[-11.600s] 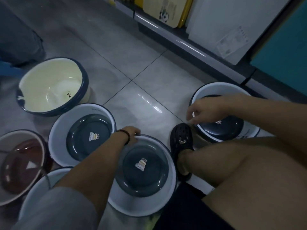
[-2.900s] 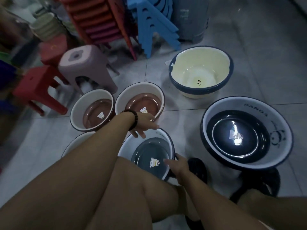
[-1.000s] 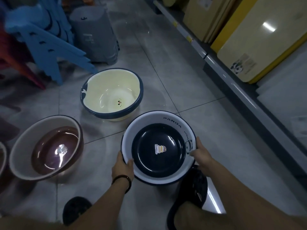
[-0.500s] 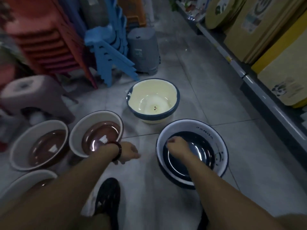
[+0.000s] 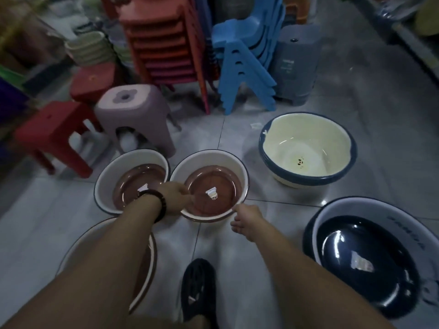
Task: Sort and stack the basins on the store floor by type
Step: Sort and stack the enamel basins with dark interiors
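- Left hand (image 5: 174, 198), beaded bracelet (image 5: 155, 201) on the wrist, was curled over the near-left rim of the middle brown-bottomed basin (image 5: 211, 186), gripping it.
- Right hand (image 5: 245, 220) sat at that basin's near-right rim, fingers loosely bent; couldn't tell if it actually had hold.
- A matching brown basin (image 5: 133, 181) sat touching it on the left, a third (image 5: 140, 262) mostly hidden under the left forearm.
- Cream basin with blue rim (image 5: 308, 150) sat well apart at back right, the navy-bottomed basin (image 5: 370, 257) near right.
- Stacked stools (image 5: 166, 43) stood behind.
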Demonstrator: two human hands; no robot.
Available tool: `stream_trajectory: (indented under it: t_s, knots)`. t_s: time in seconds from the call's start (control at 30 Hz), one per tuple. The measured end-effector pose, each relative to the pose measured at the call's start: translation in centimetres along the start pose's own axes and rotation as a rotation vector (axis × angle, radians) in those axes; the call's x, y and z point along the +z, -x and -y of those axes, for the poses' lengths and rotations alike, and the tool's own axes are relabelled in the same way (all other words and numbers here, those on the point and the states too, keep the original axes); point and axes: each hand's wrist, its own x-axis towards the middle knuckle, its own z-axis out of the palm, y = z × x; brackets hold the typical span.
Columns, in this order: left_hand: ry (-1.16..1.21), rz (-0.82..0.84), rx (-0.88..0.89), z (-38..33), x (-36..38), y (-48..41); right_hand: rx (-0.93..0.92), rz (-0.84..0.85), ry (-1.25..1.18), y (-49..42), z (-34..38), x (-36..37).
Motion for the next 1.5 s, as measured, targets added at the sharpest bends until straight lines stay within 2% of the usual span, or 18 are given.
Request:
stream_trajectory:
  t_s: [0.07, 0.2, 0.3, 0.37, 0.43, 0.53, 0.67, 0.9, 0.97, 1.03, 1.17, 1.23, 1.37, 1.43, 1.5]
  knots:
    - [-0.026, 0.044, -0.028, 0.4, 0.2, -1.5, 0.045, 0.014, -0.042, -2.2, -0.1, 1.6]
    - [-0.031, 0.243, -0.134, -0.4, 0.8, -3.0, 0.120, -0.007, -0.177, -5.3, -0.2, 3.6]
    - [-0.105, 0.185, -0.088, -1.2, 0.3, -3.2, 0.094, -0.048, -0.283, -9.5, -1.8, 4.8]
    - [-0.088, 0.143, -0.067, -1.3, -0.4, -3.3, 0.068, -0.034, -0.389, -10.5, -2.2, 5.3]
    - [-0.070, 0.092, -0.056, -1.2, -0.9, -3.4, 0.039, -0.099, -0.457, -9.1, -1.5, 5.3]
    - [-0.061, 0.038, -0.038, -1.4, -0.9, -3.1, -0.004, -0.239, -0.413, -7.4, -0.9, 3.8]
    - [-0.017, 0.014, -0.037, -1.0, -0.8, -2.3, -0.165, -0.363, -0.263, -3.0, 0.4, 0.7]
    - [0.052, -0.188, -0.181, -1.6, 0.6, -0.2, -0.443, -0.392, 0.044, 5.5, 3.5, -10.7]
    - [0.095, -0.222, -0.146, -2.9, 1.5, 0.3, -0.456, -0.422, 0.078, 8.0, 4.5, -15.0]
    - [0.124, -0.233, -0.024, -4.8, 2.6, 0.3, -0.480, -0.426, 0.088, 10.8, 4.9, -19.4]
    - [0.262, -0.142, 0.243, -11.4, 5.3, 2.7, -0.557, -0.604, 0.150, 15.9, 4.3, -28.5]
    - [0.370, -0.072, 0.308, -15.3, 6.9, 5.3, -0.572, -0.688, 0.116, 17.4, 3.3, -32.7]
    - [0.304, -0.002, 0.367, -20.9, 12.2, 8.0, -0.587, -0.850, -0.082, 18.8, -0.9, -38.1]
    - [0.255, 0.041, 0.323, -22.4, 15.2, 8.0, -0.611, -0.940, -0.098, 18.8, -3.2, -39.4]
    - [0.242, 0.067, 0.273, -23.8, 17.9, 7.7, -0.562, -0.935, -0.097, 17.9, -5.4, -40.7]
